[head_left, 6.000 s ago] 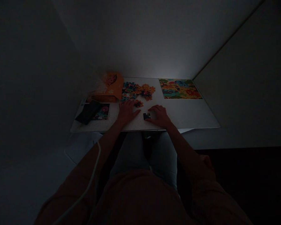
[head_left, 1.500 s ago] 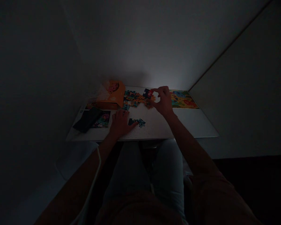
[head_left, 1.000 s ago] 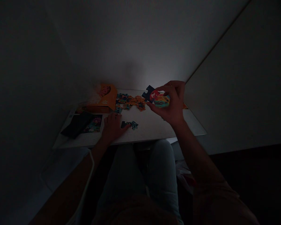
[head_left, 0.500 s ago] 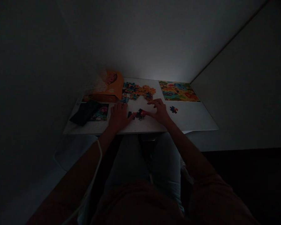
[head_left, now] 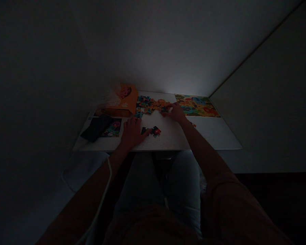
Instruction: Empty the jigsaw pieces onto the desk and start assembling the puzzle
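My left hand (head_left: 132, 132) rests on the white table with its fingers spread. Its thumb touches a few dark jigsaw puzzle pieces (head_left: 156, 131), which lie close together and show a red patch. At the right end of a pile of loose puzzle pieces (head_left: 148, 104), my right hand (head_left: 177, 113) has its thumb and fingers around a dark puzzle piece (head_left: 165, 109). The dim light hides how firmly it grips. Another puzzle piece (head_left: 193, 125) is mostly covered by my right forearm.
An orange puzzle box (head_left: 129, 102) stands at the back left. In front of it, a black flat object (head_left: 97, 128) overlaps a dark picture sheet (head_left: 114, 128). A colourful animal picture (head_left: 201, 106) lies at the back right of the white table (head_left: 214, 136), against the wall.
My right hand has left the dark pieces by my left thumb and moved up and away to the pile's right end. My left hand stays in place; the view has shifted slightly.
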`<state>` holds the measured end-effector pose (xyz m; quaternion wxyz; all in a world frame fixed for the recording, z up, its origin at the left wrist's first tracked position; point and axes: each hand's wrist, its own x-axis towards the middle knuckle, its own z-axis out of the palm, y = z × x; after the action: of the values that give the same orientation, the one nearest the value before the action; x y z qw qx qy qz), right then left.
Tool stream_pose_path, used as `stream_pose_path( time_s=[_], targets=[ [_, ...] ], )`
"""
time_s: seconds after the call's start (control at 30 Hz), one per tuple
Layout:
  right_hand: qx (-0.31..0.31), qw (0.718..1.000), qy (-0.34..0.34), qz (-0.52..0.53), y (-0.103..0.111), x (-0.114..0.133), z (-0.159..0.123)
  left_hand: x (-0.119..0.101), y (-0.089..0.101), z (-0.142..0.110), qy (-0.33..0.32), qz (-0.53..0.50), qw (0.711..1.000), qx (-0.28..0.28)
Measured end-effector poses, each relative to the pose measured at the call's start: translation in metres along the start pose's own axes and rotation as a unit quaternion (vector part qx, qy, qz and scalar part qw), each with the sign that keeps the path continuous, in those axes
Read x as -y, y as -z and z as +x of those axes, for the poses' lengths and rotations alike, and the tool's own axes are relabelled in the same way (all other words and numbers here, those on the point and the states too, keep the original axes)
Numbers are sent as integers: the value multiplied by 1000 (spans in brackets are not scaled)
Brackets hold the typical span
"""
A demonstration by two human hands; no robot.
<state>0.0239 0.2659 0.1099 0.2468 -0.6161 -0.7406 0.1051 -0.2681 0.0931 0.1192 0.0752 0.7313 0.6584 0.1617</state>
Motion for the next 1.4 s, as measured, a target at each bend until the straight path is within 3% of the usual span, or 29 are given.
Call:
stream_pose_path(
  time_s=[0.1,0.2,0.33,0.43,0.57,0.67,0.73,0.83,1.0,1.1,1.23,1.4],
  targets=[
    [-14,1000,19,-1,12,5,-3,-2,3,0,2,-2,1000,4],
    [-75,994,80,16,34,16,-5,-3,5,-1,2,2,1000,7],
    [-196,954,225,34,89,50,-18,-3,6,-1,-5,14,1000,5],
    [-264,917,299,37,140,88,-46,-1,4,0,-8,15,1000,4],
    [-296,905,305,2,188,130,-91,1,1,2,-13,16,1000,-7],
    [-314,897,312,-6,200,134,-104,1,1,2,-9,22,1000,-3],
    [-317,896,312,-3,198,116,-99,0,1,2,-9,22,1000,0],
    [-299,916,266,-4,182,59,-86,0,1,1,-13,20,1000,-13],
    [-246,963,108,22,133,-54,-94,0,1,2,-15,28,999,-7],
    [-196,981,7,3,108,-92,-112,-1,1,1,-12,35,999,-1],
    [-157,987,-39,-2,83,-98,-114,-1,0,1,-10,41,999,0],
    [-52,998,-18,12,43,-53,-69,1,-1,2,-1,20,1000,-1]
  ],
)
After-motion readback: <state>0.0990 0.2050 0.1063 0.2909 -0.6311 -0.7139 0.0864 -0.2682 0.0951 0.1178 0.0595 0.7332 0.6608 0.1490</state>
